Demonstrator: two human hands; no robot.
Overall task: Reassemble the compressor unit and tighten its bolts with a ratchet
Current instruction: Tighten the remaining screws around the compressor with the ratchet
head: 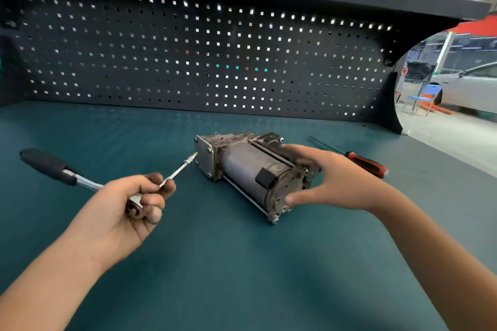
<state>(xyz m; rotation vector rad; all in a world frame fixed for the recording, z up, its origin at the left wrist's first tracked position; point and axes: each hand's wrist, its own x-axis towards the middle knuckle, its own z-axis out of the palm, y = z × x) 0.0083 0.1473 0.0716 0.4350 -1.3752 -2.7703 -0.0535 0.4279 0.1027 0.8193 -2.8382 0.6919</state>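
Observation:
The grey metal compressor unit (250,172) lies on its side at the middle of the green bench mat (242,263), its square end plate turned left. My left hand (129,207) grips the head of the ratchet (134,205). The ratchet's black handle sticks out to the upper left. Its thin extension bar points up and right, and the tip hangs just short of the end plate. My right hand (330,177) is spread over the compressor's near right end, fingers straight, thumb by the round end cap.
A screwdriver (365,164) with a red and black handle lies on the mat behind my right hand. A dark pegboard (188,56) walls off the back of the bench under a shelf. The bench's right edge drops to a workshop floor with a white car.

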